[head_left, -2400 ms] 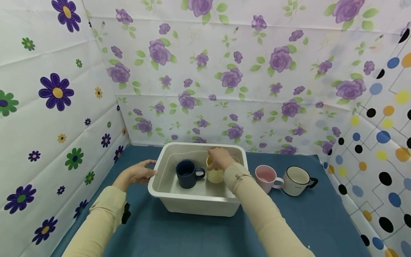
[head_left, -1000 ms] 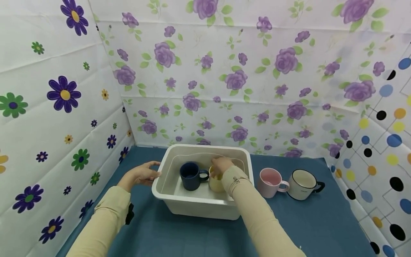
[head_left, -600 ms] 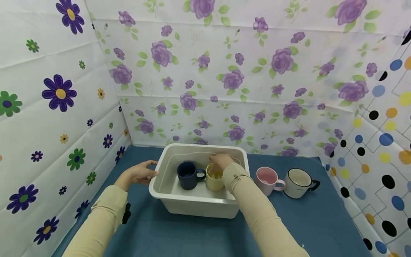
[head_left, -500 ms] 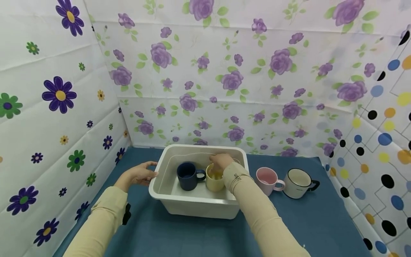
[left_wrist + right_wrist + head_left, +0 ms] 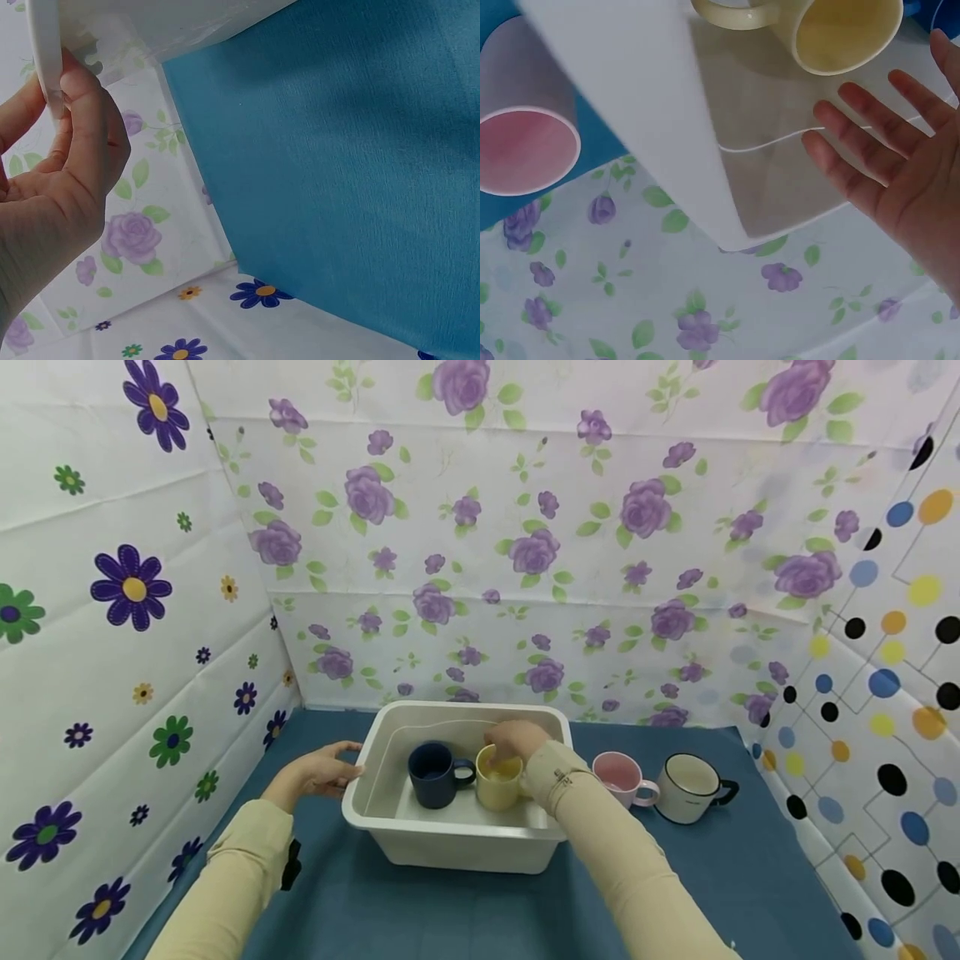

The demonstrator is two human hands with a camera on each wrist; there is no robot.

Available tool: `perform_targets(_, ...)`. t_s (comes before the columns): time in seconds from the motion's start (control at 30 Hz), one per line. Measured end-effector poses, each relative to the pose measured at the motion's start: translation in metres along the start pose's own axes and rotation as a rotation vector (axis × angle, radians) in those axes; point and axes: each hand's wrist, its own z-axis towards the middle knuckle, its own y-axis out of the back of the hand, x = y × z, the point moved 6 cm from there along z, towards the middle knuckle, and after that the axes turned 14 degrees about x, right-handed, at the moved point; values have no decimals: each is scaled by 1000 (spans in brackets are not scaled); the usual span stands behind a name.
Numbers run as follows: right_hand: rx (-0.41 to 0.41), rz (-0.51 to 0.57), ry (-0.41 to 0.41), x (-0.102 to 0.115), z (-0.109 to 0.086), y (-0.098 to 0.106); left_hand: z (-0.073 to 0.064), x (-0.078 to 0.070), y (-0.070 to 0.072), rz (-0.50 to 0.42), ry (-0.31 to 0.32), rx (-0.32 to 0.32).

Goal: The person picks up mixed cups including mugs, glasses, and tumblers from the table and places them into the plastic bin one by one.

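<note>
A white plastic bin (image 5: 465, 852) stands on the blue cloth, holding an upright navy mug (image 5: 431, 789) and, to its right, a yellow mug (image 5: 495, 793). My left hand (image 5: 318, 771) pinches the bin's left rim (image 5: 45, 60) between thumb and fingers, seen close up in the left wrist view. Inside the bin, my right hand (image 5: 519, 739) hovers just above and behind the yellow mug. In the right wrist view its fingers (image 5: 862, 131) are spread and nearly straight, apart from the mug's rim, with nothing in them. The yellow mug's handle (image 5: 739, 16) points right.
To the right of the bin, a pink mug (image 5: 617, 774) and a white mug (image 5: 682, 793) with a black rim and handle stand on the cloth. Flowered and dotted sheets enclose the back and sides. Blue cloth (image 5: 420, 914) stretches in front of the bin.
My right hand has let go of the yellow mug and lifted slightly off it, its fingers spread. The mug now stands on the bin floor. My left hand keeps its hold on the rim.
</note>
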Motion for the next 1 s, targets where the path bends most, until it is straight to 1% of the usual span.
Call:
perform_targets(0.17, -22, -143, 17, 11, -7, -3, 1, 4, 0, -8, -5, -9)
perform_targets(0.3, -67, -270, 65, 22, -11, -8, 1, 8, -2, -15, -6, -17)
perform_targets(0.4, -95, -320, 87, 27, -15, -13, -1, 9, -2, -18, -3, -26)
perform_targets(0.53, -105, -340, 127, 28, -17, -18, -1, 8, -2, -22, -5, -29)
perform_targets(0.73, -59, -327, 175, 24, -19, -25, 1, 5, -2, -33, -9, -16)
perform_targets(0.8, -43, -323, 184, 23, -21, -27, 2, 6, -2, -39, -2, -23)
perform_targets(1.0, -48, -317, 235, 23, -31, -29, 2, 5, 0, -45, -7, -26)
